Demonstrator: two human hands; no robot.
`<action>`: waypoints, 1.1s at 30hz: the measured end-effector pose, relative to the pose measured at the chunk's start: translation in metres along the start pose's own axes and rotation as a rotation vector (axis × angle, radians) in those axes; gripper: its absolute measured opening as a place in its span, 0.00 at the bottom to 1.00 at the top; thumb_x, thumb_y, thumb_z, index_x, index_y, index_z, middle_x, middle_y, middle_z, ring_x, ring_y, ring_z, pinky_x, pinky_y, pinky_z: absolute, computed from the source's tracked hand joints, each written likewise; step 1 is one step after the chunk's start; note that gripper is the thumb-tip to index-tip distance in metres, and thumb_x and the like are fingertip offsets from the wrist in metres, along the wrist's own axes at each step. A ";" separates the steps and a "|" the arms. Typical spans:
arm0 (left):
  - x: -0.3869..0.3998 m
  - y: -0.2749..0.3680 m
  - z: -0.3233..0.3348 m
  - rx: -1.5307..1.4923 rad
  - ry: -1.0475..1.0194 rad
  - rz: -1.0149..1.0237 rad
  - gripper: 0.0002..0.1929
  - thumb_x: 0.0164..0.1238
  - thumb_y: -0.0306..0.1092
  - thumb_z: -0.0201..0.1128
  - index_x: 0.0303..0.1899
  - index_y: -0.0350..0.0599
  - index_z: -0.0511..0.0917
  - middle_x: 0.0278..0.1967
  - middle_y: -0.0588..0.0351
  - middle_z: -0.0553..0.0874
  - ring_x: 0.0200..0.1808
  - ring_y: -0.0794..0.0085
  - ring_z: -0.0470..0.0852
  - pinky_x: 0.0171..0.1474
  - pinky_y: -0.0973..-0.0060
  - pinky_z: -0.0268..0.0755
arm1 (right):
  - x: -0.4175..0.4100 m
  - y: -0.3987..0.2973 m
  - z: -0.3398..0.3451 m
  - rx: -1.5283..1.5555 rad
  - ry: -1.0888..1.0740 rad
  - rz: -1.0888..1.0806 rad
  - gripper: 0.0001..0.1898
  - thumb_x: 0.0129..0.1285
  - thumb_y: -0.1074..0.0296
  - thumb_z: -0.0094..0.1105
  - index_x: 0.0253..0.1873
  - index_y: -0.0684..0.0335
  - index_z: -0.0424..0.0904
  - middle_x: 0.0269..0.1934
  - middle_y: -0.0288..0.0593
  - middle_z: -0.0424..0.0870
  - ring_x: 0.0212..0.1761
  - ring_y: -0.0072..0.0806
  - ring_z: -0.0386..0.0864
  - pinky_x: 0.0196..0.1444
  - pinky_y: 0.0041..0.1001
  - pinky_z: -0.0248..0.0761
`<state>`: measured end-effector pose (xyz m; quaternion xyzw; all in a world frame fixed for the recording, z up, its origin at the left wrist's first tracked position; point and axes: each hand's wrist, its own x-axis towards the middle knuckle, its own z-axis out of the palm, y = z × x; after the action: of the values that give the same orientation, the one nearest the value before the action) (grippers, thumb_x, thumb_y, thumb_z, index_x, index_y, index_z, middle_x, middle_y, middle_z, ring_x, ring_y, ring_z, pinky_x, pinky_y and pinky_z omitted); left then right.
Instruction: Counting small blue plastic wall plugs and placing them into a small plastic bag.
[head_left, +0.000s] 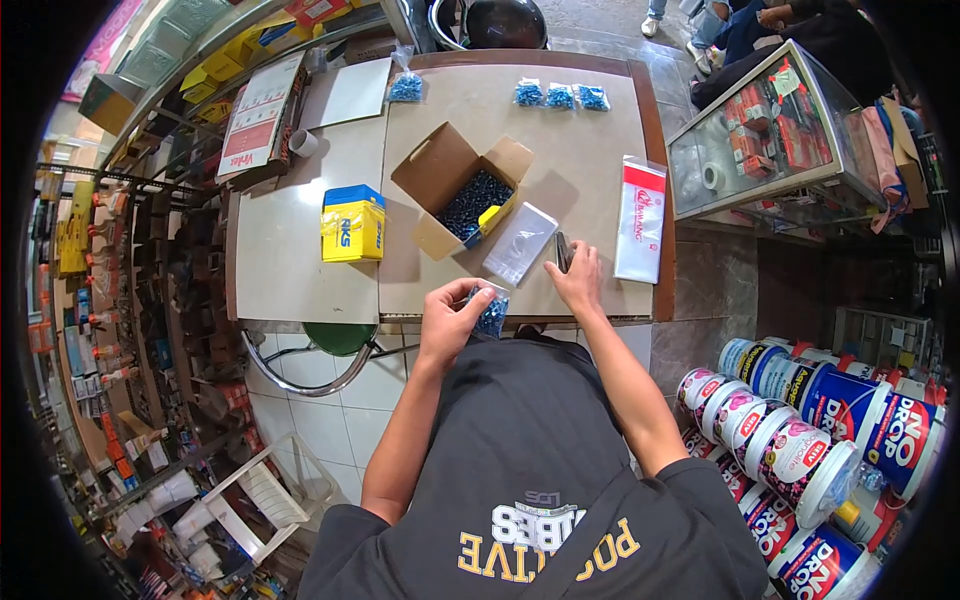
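My left hand (454, 313) grips the top of a small clear plastic bag of blue screws (491, 313) at the table's near edge. On the tabletop, my right hand (577, 277) has its fingers around a dark stapler (563, 252). Between the hands and a bit farther off lies a stack of clear plastic bags (520, 244). Behind it stands an open cardboard box (435, 161) full of dark blue screws (474, 206), with a yellow piece (489, 219) at its near right corner. Several filled bags of blue screws (560, 96) lie at the far side.
A yellow and blue box (352, 225) stands left on the table (300, 289); a red and white plastic packet (640, 221) lies right. A glass display case (757, 142) is beyond the right edge, paint buckets (787, 450) at lower right. A stool (341, 339) is below the left edge. People sit at upper right.
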<state>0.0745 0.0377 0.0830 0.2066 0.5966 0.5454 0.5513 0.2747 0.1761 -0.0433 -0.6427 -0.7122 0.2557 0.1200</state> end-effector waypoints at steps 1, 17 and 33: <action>0.001 -0.003 0.003 0.019 -0.006 0.001 0.08 0.76 0.30 0.70 0.46 0.35 0.88 0.39 0.58 0.91 0.38 0.82 0.87 0.44 0.82 0.80 | 0.002 0.004 0.002 0.020 -0.016 -0.023 0.27 0.62 0.57 0.75 0.61 0.65 0.78 0.54 0.54 0.81 0.58 0.50 0.80 0.63 0.46 0.74; 0.007 -0.004 0.074 0.063 -0.088 -0.108 0.09 0.75 0.31 0.71 0.47 0.34 0.88 0.37 0.59 0.91 0.36 0.83 0.86 0.42 0.82 0.79 | -0.028 0.010 -0.118 1.688 -0.605 0.435 0.14 0.79 0.70 0.53 0.65 0.58 0.74 0.65 0.50 0.84 0.64 0.33 0.83 0.64 0.36 0.76; -0.017 0.032 0.091 0.057 -0.090 0.045 0.09 0.74 0.30 0.71 0.47 0.33 0.88 0.37 0.60 0.90 0.38 0.84 0.85 0.42 0.82 0.78 | -0.040 -0.038 -0.176 1.660 -0.654 0.197 0.24 0.77 0.67 0.65 0.70 0.67 0.68 0.59 0.49 0.84 0.63 0.34 0.84 0.67 0.36 0.81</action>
<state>0.1485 0.0722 0.1369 0.2599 0.5816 0.5306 0.5592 0.3363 0.1721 0.1302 -0.3024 -0.2383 0.8677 0.3145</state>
